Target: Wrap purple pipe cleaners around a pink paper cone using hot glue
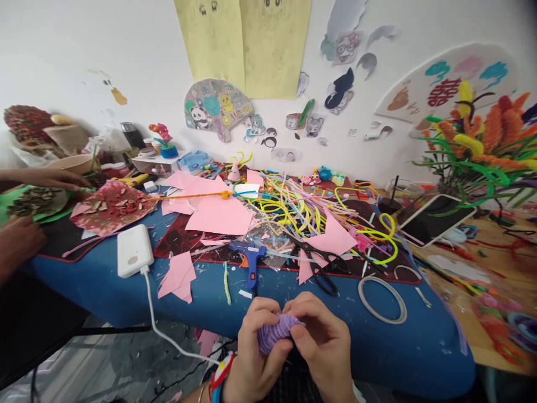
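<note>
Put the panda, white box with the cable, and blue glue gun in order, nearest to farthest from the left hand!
From the left hand, head view:
1. Blue glue gun, just beyond it.
2. White box, to the left.
3. Panda, up on the wall.

Chenille coil [272,336]: purple, ridged in bands. Glue gun [252,262]: blue, orange trigger [244,261]. Scissors [321,256]: black. Tablecloth [293,286]: blue. Mat [178,238]: dark, red-edged. Paper scraps [222,215]: plain pink. Pipe cleaners [293,207]: neon yellow, pale pink. Power bank [133,246]: white. Smaller wall fan [218,106]: grey, black-and-white panda. Larger wall fan [419,84]: white, red character, blue and pink clouds.
</note>
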A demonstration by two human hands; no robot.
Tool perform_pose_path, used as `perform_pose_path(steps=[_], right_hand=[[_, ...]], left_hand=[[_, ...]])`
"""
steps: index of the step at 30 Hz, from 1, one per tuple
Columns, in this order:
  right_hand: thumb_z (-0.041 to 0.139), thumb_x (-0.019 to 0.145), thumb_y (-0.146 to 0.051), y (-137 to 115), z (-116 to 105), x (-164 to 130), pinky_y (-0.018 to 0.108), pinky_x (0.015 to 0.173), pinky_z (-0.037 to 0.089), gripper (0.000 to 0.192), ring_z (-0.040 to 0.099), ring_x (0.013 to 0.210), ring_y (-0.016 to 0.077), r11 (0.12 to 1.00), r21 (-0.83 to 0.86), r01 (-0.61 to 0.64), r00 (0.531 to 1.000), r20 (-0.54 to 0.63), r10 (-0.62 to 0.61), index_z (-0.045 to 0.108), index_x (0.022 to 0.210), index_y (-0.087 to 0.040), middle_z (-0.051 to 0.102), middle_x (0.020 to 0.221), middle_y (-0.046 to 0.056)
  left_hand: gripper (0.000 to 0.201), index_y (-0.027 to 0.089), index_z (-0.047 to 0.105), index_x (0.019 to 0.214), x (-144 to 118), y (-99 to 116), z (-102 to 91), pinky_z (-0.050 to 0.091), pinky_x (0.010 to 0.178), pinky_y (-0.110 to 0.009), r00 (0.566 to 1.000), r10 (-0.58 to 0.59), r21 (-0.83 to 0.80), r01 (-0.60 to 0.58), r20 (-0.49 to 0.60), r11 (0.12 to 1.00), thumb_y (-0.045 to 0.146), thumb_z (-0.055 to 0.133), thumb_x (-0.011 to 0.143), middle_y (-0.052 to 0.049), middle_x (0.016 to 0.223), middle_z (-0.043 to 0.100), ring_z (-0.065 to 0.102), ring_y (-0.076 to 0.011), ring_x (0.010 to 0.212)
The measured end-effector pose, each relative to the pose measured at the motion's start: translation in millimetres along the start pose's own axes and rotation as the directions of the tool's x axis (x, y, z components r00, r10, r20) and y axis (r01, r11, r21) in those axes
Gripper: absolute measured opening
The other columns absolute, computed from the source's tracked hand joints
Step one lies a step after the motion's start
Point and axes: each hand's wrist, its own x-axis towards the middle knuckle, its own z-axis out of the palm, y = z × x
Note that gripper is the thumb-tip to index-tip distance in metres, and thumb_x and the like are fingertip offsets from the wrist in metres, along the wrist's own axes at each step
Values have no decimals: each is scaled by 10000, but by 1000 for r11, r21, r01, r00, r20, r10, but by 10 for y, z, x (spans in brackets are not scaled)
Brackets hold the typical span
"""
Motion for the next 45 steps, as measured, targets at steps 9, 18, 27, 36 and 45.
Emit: perform_pose_path(steps=[9,18,27,36,45], right_hand=[[713,782,-149,105,63,-63,219,628,536,124,624,666,143,990,108,-87,994,-56,94,762,786,-263,671,708,-18],[699,721,-106,118,105,-79,218,621,558,144,645,655,151,966,176,-187,976,-81,203,758,728,-237,661,684,-12],[767,828,-399,145,44,-68,244,604,524,156,569,652,154,962,217,-164,986,34,161,800,906,-268,607,727,-8],[779,810,-169,96,109,-69,286,770,599,252,687,879,204,978,-179,105,986,-110,-126,776,1031,-289,717,960,43],[791,862,-314,192,-3,-198,309,723,668,224,784,831,243,989,-57,-135,990,-35,133,776,1076,-252,813,981,77]], left_hand=[[167,208,555,1110,22,15,30,527,704,-265,1000,-4,47,5,-24,999,351,567,1024,-52,940,617,616,-171,844],[139,218,570,1095,52,28,53,514,683,-276,999,-16,20,17,-45,1000,334,573,1017,-40,903,614,614,-175,802],[180,241,547,1190,-65,15,40,537,813,-322,989,-145,-83,142,-30,986,337,485,1050,-68,1050,598,605,-199,950],[163,294,529,1140,-167,77,47,503,983,-343,811,-580,-352,568,82,744,404,437,1063,-57,1208,555,564,-205,1104],[162,286,553,1179,16,28,25,464,964,-327,942,-333,-186,333,30,925,287,466,1042,-67,1147,487,492,-225,1087]])
